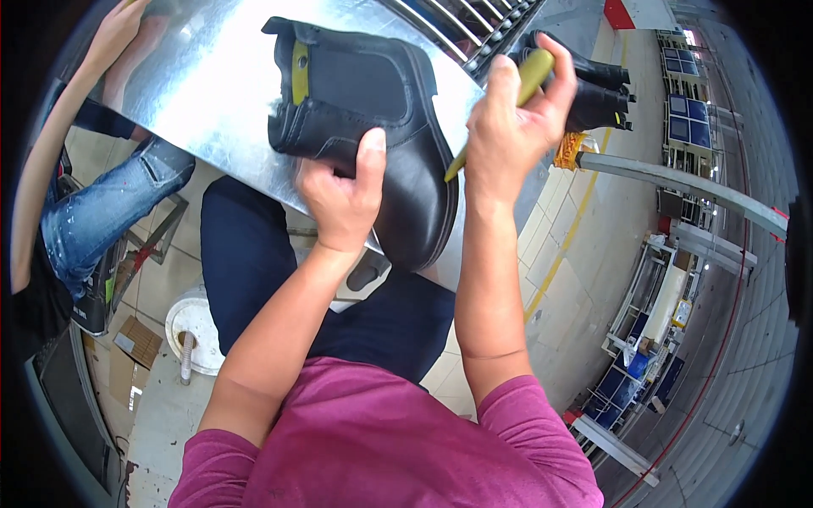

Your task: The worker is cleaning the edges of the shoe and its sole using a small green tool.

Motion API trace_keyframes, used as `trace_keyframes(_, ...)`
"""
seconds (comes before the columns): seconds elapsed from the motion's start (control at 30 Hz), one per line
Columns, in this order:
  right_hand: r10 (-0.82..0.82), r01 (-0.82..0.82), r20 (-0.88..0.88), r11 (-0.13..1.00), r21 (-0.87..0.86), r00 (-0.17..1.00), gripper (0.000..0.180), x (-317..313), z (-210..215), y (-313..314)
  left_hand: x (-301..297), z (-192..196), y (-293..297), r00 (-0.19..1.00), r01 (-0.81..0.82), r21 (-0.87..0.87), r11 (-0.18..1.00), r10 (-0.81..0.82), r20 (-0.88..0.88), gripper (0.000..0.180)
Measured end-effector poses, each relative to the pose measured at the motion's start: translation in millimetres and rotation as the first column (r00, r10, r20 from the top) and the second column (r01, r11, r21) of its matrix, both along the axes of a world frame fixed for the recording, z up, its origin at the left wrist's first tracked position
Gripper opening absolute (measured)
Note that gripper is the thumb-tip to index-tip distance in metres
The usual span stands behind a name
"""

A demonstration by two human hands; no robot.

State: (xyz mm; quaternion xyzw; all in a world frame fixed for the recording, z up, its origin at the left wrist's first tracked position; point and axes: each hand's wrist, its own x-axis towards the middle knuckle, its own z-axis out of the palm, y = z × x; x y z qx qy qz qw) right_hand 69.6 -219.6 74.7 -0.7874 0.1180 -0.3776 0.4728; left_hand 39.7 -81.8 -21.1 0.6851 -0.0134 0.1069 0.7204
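A black leather ankle boot [415,182] with an elastic side panel and a yellow-green pull tab lies over the edge of the shiny metal table, its toe toward me. My left hand [339,199] is closed on the boot's upper, the thumb pressing on the leather. In my right hand [514,127] is an olive-yellow tool [533,76] with a thick rounded handle and a narrow pointed end. That end touches or nearly touches the boot's edge where the upper meets the sole. The tool's middle is hidden behind my fingers.
More black boots [597,93] stand beyond my right hand, beside a metal roller conveyor [449,25]. A grey metal bar [677,173] with yellow wrapping runs to the right. Another person's arm [63,127] and jeans [118,203] are at left, above a white bucket [186,317].
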Motion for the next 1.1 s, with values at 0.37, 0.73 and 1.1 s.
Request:
trace_keyframes(0.37, 0.018, -0.027, -0.046, 0.978, -0.205, 0.999, 0.039, 100, -4, 0, 1, 4, 2, 1.000, 0.002, 0.033, 0.999, -0.002, 0.014, 0.020)
trace_keyframes(0.73, 0.065, -0.010, 0.176, 0.956, -0.293, 0.982, 0.044, 149, -19, 1, 0, -4, 0, 0.998, -0.027, 0.054, 0.998, 0.024, 0.050, 0.030)
trace_keyframes(1.1, -0.047, 0.107, 0.219, 0.956, -0.272, 0.975, 0.044, 123, -23, -3, 4, 1, 3, 0.999, 0.036, -0.034, 0.999, -0.036, -0.018, 0.033)
